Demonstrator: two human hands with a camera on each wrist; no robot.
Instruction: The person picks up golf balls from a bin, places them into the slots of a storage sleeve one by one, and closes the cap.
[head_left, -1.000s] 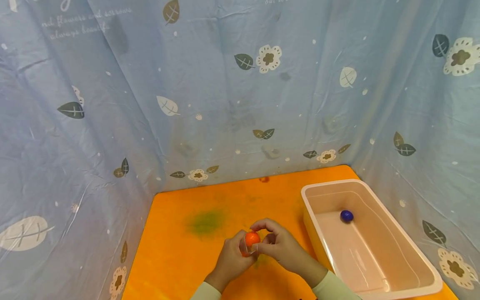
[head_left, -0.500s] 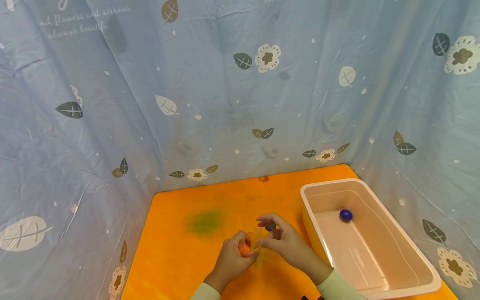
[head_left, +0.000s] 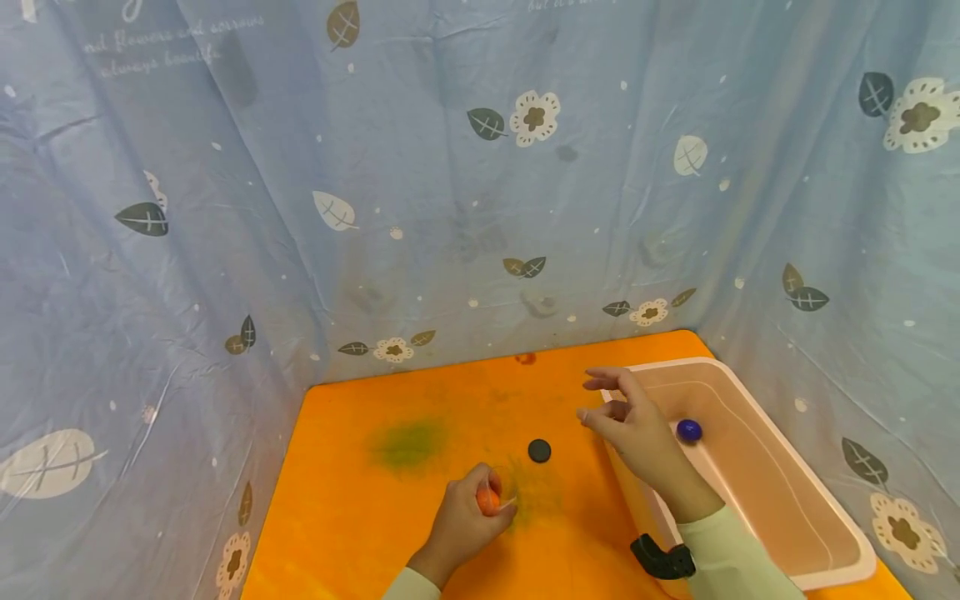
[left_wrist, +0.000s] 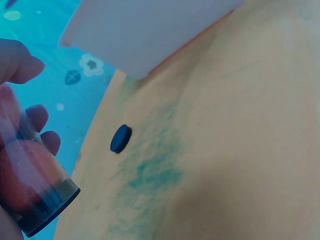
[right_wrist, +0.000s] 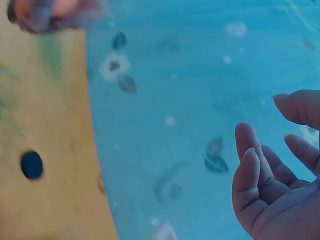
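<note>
My left hand grips a clear tube with a dark end, low over the orange table in the head view. Inside the tube sits an orange ball, which looks reddish in the left wrist view; more of the same colour shows higher in the tube. My right hand hovers above the near-left rim of the bin with nothing in it, thumb and fingers spread apart. A round black disc, like a cap, lies flat on the table between the two hands.
A pale pink plastic bin stands at the right of the table, with a dark blue ball inside. Patterned blue curtain surrounds the table's back and sides. A black mount sits by the right sleeve.
The orange ball at the tube's mouth has dropped into the tube, out of my right fingers. My right hand has moved right towards the bin, uncovering the black cap. The left hand stays put.
</note>
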